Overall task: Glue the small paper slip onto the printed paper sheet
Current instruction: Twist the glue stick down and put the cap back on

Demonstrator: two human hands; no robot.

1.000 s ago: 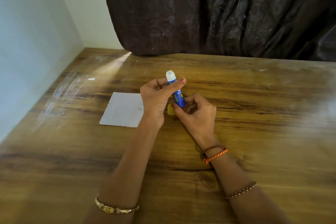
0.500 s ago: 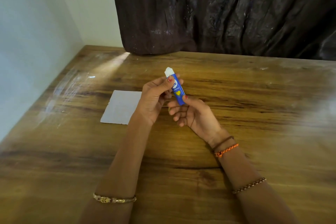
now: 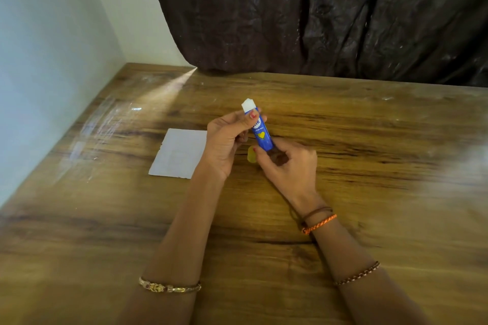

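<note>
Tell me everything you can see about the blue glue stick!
The glue stick is a slim blue tube with a yellow heart and white lettering. Its white tip is bare and points up and away, tilted left. The left hand pinches it near the top, the right hand grips its bottom. It is held above the wooden table.

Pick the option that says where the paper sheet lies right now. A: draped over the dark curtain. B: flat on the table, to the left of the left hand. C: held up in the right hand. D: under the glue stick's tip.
B: the paper sheet lies flat on the table, left of the left hand, while both hands hold the glue stick above the wood.
</note>
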